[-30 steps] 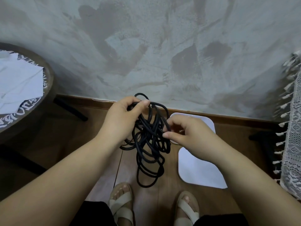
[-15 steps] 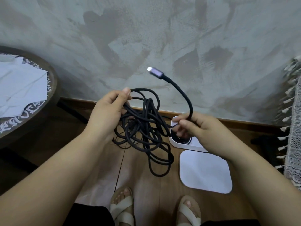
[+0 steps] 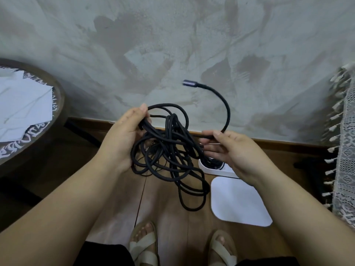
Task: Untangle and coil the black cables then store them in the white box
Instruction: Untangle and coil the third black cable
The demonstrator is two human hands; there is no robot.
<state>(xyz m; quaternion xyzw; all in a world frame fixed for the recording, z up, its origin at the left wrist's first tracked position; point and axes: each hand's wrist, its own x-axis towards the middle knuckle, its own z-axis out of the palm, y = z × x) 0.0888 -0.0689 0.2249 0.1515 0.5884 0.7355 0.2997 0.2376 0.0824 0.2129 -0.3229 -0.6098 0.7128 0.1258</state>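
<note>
On my feed, far left of the black cables [image 3: 169, 156], a round tabletop [image 3: 58, 104] carried a white paper sheet [image 3: 25, 108]. Just left of the cables, the left hand [image 3: 124, 139] gripped the top of the tangle, its fingers curled round several strands and the thumb lying over the uppermost loop. The cables hung in mid-air from that grip as a loose knot of loops, the lowest dangling above the wooden floor [image 3: 169, 219] and the person's sandalled feet [image 3: 144, 244]. From the tangle's right side one strand ran to the right hand [image 3: 236, 152], which pinched it between thumb and fingers. Past the pinch the free end arched up and back over the cables to a blurred plug [image 3: 189, 83] in front of the grey wall [image 3: 172, 45]. Below and right of the cables, partly hidden by the right hand, the white box [image 3: 217, 169] sat open on the floor with dark cable coiled inside. A flat white lid [image 3: 240, 202] lay lower still. Far right of the cables hung a tasselled lace cloth [image 3: 345, 150].
</note>
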